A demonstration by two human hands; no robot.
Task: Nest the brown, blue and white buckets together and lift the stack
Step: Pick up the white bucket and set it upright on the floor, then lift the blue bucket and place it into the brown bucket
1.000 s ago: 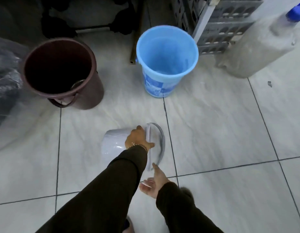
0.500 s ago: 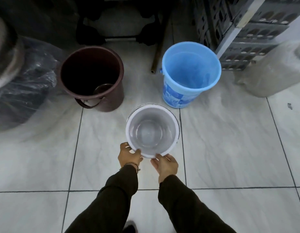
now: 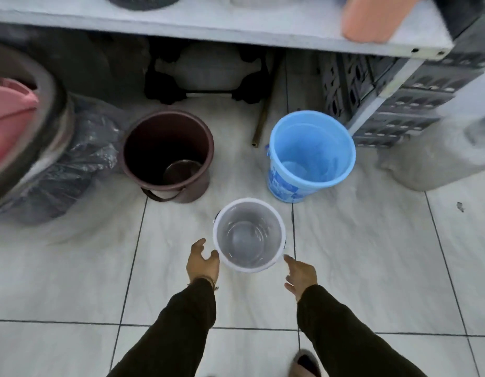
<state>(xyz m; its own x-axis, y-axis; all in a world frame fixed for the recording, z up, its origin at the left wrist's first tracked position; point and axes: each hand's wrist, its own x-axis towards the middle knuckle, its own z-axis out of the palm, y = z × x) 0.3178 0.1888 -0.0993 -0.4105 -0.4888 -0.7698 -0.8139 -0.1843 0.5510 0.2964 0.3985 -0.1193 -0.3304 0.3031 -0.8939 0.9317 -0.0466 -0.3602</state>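
Hands spread either side of an upright white bucket (image 3: 249, 235): left hand (image 3: 203, 263) touching its rim, right hand (image 3: 301, 273) open just beside; brown bucket (image 3: 168, 153) and blue bucket (image 3: 312, 153) stand mouth-up beyond the fingertips, ready for nesting.

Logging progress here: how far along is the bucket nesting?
Done: white bucket stands upright, mouth up. In hand: nothing; left hand and right hand are open beside its rim. Left: all nesting; brown bucket and blue bucket stand apart. Then lift.
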